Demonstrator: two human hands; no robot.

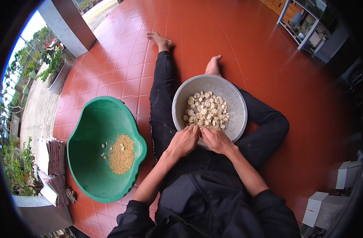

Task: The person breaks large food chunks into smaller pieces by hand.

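Observation:
A grey basin (237,107) rests between my legs, holding a heap of pale, round, flat pieces (208,108) that look dry and rough. Over its near rim, my left hand (184,140) and my right hand (218,141) meet with fingertips almost touching. Both hands are closed in a pinch; whatever lies between the fingers is too small and hidden to name. To the left stands a green basin (86,137) with a scalloped edge. Inside it are a patch of tan grain-like bits (122,158) and several small white chunks (103,145).
My outstretched legs (162,87) flank the grey basin on the red tiled floor (197,31). Stacked papers (54,158) lie left of the green basin, near a potted plant (59,75) and a pillar (68,25). White boxes (315,208) sit at lower right; a shelf (300,27) stands at upper right.

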